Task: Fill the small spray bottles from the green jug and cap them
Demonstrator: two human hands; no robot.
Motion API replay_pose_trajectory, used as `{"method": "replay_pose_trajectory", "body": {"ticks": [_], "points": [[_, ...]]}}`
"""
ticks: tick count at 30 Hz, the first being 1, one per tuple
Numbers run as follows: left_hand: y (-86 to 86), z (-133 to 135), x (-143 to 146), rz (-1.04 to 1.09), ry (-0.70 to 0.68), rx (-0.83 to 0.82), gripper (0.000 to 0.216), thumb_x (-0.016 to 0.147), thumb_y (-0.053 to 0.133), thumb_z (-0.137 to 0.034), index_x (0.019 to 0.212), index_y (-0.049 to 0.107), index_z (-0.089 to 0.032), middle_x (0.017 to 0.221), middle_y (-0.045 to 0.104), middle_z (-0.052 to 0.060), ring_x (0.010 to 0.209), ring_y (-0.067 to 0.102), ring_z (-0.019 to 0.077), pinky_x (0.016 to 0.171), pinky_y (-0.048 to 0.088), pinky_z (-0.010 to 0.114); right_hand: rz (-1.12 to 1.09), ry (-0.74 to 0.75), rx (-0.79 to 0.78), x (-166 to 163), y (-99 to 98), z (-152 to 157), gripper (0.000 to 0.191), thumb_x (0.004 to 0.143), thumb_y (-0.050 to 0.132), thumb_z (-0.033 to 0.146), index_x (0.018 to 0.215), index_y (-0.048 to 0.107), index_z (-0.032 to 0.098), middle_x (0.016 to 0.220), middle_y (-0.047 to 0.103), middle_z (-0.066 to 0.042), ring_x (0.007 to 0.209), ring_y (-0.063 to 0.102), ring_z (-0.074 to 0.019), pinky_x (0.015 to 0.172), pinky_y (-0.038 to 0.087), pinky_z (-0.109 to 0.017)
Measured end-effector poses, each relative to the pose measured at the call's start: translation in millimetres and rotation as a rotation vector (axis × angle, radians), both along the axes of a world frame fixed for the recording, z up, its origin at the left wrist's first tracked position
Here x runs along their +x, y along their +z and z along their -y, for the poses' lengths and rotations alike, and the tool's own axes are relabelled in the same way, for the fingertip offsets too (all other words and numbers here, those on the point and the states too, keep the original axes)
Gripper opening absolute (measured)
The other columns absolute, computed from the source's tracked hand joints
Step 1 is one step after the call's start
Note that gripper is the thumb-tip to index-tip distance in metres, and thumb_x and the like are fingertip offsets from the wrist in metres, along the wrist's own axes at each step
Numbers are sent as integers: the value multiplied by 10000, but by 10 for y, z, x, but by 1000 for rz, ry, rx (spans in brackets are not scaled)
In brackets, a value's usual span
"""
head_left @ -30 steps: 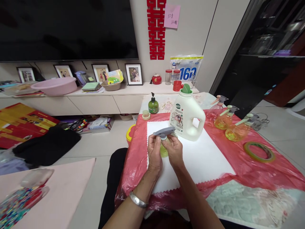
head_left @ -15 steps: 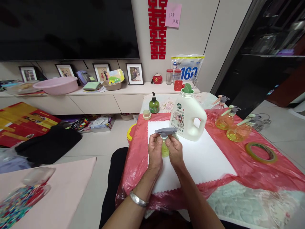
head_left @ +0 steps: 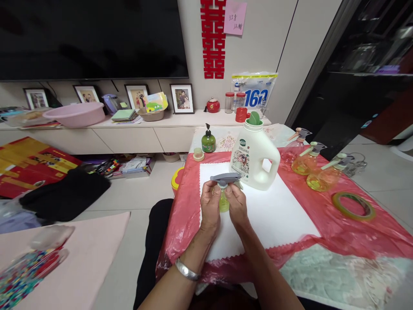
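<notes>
L hand (head_left: 210, 206) & R hand (head_left: 238, 207) grip clear plastic btl w/ yellow-green liquid (head_left: 223, 204), fingers narrow round neck, under grey plastic spray head (head_left: 225, 177); big white plastic jug (head_left: 258, 150) far R.

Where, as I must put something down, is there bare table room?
White mat: bare right of the right hand, in front of the jug. Red plastic: bare between mat and tape. Crowded: beyond the tape, where three spray bottles stand.

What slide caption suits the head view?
Left hand and right hand hold a trigger spray bottle near a white handled jug.
</notes>
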State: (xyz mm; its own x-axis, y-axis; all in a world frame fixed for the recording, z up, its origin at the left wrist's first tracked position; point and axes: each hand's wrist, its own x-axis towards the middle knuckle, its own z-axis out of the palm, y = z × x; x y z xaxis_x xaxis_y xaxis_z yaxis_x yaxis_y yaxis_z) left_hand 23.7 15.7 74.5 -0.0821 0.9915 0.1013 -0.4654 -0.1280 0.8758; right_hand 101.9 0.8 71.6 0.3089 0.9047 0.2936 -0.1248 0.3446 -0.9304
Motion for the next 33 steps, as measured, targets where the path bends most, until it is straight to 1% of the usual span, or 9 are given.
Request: {"method": "replay_pose_trajectory", "body": {"ticks": [4, 10, 13, 17, 19, 23, 28, 31, 33], "points": [[19, -9, 23, 8, 26, -34, 388, 790, 766, -544, 962, 656, -214, 979, 701, 22, 931, 650, 177, 882, 507, 299, -23, -33, -2, -29, -20, -32, 303, 876, 664, 456, 1052, 741, 222, 1042, 740, -60, 1032, 668, -249, 984, 499, -407], [61, 35, 7, 123, -20, -51, 361, 791, 770, -509, 978, 646, -227, 963, 688, 7, 904, 646, 164, 867, 500, 290, -69, -87, 0, -105, -64, -69, 345, 796, 762, 386, 1086, 692, 212, 1124, 709, -74, 1083, 653, -238, 1019, 491, -416], [34, 45, -15, 101, -37, -20, 346, 796, 775, -475, 1003, 651, -227, 1004, 693, 20, 954, 650, 177, 902, 496, 302, -29, -58, 8, -76, -38, -38, 333, 831, 724, 429, 1088, 708, 218, 1105, 718, -72, 1078, 653, -244, 1009, 490, -408], [-15, 21, -11, 46, -43, -10, 371, 786, 790, -487, 1010, 658, -222, 1020, 693, 24, 971, 645, 179, 900, 496, 298, 26, -5, 15, -17, 8, 8, 354, 925, 583, 499, 1073, 745, 222, 1032, 741, -66, 1004, 673, -249, 932, 516, -394], [-17, 5, 5, 31, -16, -19, 407, 760, 805, -519, 991, 661, -216, 998, 694, 21, 946, 641, 175, 883, 499, 295, 35, -12, 14, -12, 12, 7, 340, 923, 590, 486, 1062, 750, 220, 1016, 747, -63, 993, 676, -248, 927, 516, -393], [23, 1, 31, 42, 19, -52, 429, 758, 791, -568, 960, 666, -212, 967, 697, 15, 915, 637, 165, 876, 499, 294, 23, -62, 16, -54, -21, -34, 314, 875, 660, 435, 1079, 736, 208, 1075, 738, -73, 1082, 661, -246, 1005, 490, -403], [64, 34, 8, 131, 1, -42, 393, 768, 790, -534, 976, 671, -222, 974, 697, 10, 934, 638, 163, 883, 494, 287, 11, -104, 10, -102, -60, -62, 335, 822, 728, 387, 1098, 701, 199, 1120, 724, -81, 1029, 675, -228, 975, 514, -397], [58, 44, -16, 132, -34, -19, 361, 763, 807, -482, 975, 672, -223, 974, 695, 6, 935, 639, 158, 881, 491, 277, 56, -91, 21, -82, -35, -32, 330, 857, 690, 419, 1106, 707, 203, 1112, 726, -80, 1061, 665, -238, 985, 499, -397], [40, 39, -22, 110, -54, -10, 358, 757, 816, -467, 973, 668, -223, 980, 696, 7, 934, 640, 159, 877, 493, 277, 91, -65, 31, -59, -5, -2, 333, 916, 606, 455, 1110, 716, 207, 1094, 730, -75, 1047, 667, -238, 963, 501, -387]]}}
